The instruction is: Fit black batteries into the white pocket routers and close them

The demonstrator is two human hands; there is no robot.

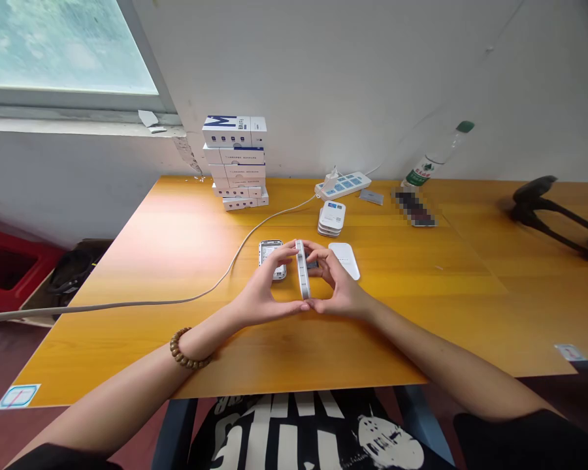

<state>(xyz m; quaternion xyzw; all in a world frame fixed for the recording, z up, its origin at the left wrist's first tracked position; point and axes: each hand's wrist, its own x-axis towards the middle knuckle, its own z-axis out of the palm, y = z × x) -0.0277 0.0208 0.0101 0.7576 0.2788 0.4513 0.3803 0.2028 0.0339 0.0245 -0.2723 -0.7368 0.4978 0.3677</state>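
The left hand (264, 294) and the right hand (340, 287) make a narrow grip on a slim white device (302, 269), which stands on its edge above the orange surface (372, 339). An open white case (272, 260) lies at its 9 o'clock, and a white cover (343, 259) lies at 3 o'clock.

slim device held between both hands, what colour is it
The slim device is white, and it shows best in the head view, the only view there is.
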